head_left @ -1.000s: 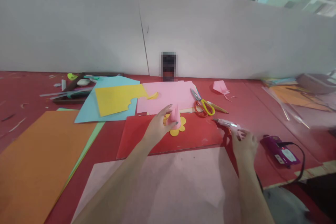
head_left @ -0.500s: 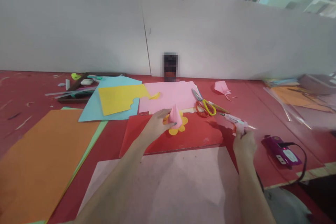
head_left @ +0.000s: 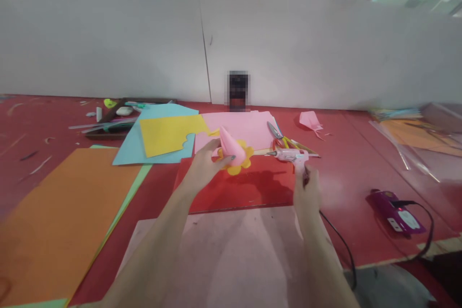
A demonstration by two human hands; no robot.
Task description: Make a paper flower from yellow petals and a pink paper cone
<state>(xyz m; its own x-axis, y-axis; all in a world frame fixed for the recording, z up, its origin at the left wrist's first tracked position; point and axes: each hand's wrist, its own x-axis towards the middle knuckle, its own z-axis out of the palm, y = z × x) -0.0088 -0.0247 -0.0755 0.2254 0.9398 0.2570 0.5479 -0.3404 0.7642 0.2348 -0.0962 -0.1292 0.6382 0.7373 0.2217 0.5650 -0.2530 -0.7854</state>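
My left hand is closed on a pink paper cone, tilted so its tip leans left. A yellow scalloped paper piece shows around the base of the cone. In my right hand is a pink glue gun, its nozzle pointing left at the yellow scallops, with a small space between them. Both hands are over a red board. Behind the glue gun, scissors with yellow and red handles are partly hidden.
Yellow, blue and pink sheets lie behind the board. Orange paper covers the left side. A purple power box with a cord sits right. A folded pink paper piece lies near the white partition.
My right hand has brought the glue gun left, close to the yellow scallops. My left hand has raised the cone off the red board and tipped it leftward.
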